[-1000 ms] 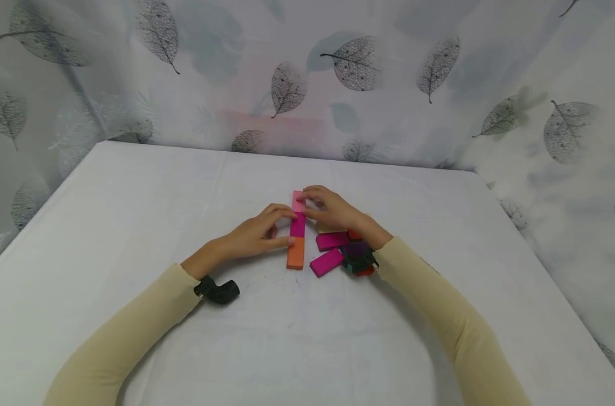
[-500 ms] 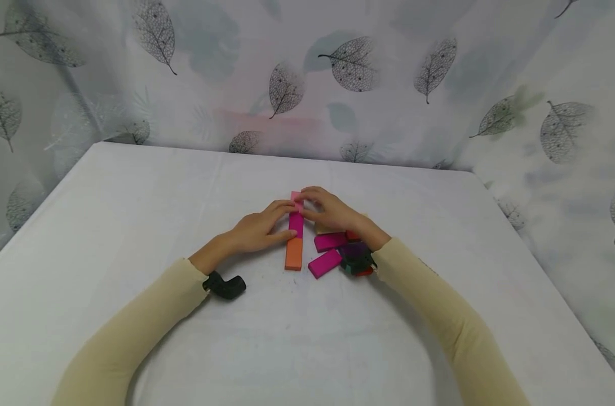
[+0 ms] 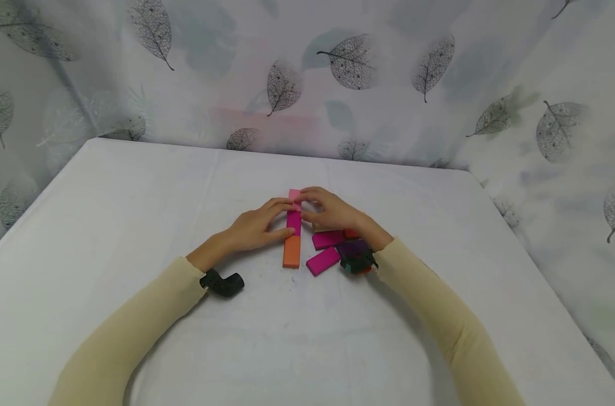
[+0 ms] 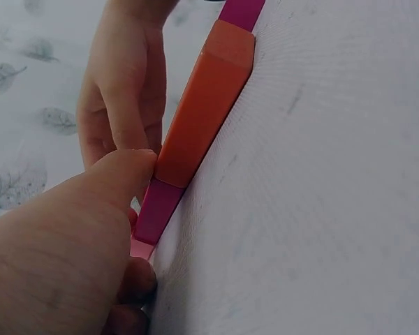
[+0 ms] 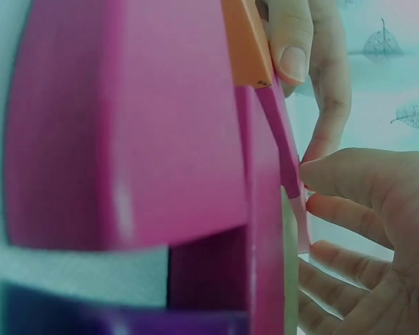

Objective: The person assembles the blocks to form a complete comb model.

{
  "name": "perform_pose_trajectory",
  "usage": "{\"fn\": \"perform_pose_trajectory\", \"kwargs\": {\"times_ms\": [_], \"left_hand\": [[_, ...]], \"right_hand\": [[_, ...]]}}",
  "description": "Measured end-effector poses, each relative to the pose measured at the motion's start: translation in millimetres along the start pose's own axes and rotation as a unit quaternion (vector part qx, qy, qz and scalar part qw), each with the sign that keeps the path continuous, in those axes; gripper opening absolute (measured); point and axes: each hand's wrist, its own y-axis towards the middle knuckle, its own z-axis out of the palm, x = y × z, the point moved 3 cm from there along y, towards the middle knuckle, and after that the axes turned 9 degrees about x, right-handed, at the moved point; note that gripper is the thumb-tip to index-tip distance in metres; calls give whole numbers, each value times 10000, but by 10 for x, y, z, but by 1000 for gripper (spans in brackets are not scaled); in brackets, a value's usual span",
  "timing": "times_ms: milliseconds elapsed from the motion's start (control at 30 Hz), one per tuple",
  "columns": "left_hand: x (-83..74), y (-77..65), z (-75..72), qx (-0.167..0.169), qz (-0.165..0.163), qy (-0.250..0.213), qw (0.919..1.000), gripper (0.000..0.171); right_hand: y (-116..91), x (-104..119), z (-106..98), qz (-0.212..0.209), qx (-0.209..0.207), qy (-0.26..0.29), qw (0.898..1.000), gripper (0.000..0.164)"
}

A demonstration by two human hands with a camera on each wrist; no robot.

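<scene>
An orange block (image 3: 291, 252), a magenta block (image 3: 294, 224) and a pink block (image 3: 295, 194) lie flat on the white tabletop, end to end in a row running away from me. My left hand (image 3: 253, 228) is at the row's left side. Its thumb touches the magenta block near the orange joint, and its fingertips reach the joint with the pink block. From the right, my right hand (image 3: 332, 208) touches the pink block with its fingertips, the thumb at the magenta joint. In the right wrist view its fingers (image 5: 349, 264) are extended and partly hide the pink block.
Right of the row lies a loose pile: two magenta blocks (image 3: 323, 260), a purple block (image 3: 352, 248), a cream block (image 3: 321, 228) and red-orange pieces (image 3: 351, 233). My right wrist and its dark camera (image 3: 358, 263) cover part of it. A leaf-patterned curtain (image 3: 282, 84) hangs behind the table.
My left hand has shifted slightly forward along the row, its fingertips moving from the magenta block to the pink joint. The right hand stays nearly still at the pink block.
</scene>
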Motion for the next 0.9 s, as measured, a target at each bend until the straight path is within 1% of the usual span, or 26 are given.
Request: {"fn": "perform_pose_trajectory", "kwargs": {"times_ms": [200, 400, 567, 733, 800, 900], "left_hand": [[1, -10, 0, 54, -144, 35, 9999, 58], [5, -11, 2, 43, -232, 62, 9997, 59], [10, -4, -3, 35, -250, 63, 9997, 59], [7, -5, -13, -18, -180, 49, 9998, 58], [2, -5, -15, -17, -166, 39, 9999, 58], [1, 1, -13, -5, -129, 41, 9999, 57]], "right_hand": [[-46, 9, 19, -207, -10, 210, 9996, 39], [-147, 20, -22, -48, 92, 461, 9989, 36], [-234, 8, -84, -159, 260, 462, 9985, 37], [-305, -24, -140, 108, 451, 328, 9984, 38], [-332, -30, -152, 204, 587, 379, 9973, 37], [-362, -40, -162, 197, 789, 425, 9958, 34]]}}
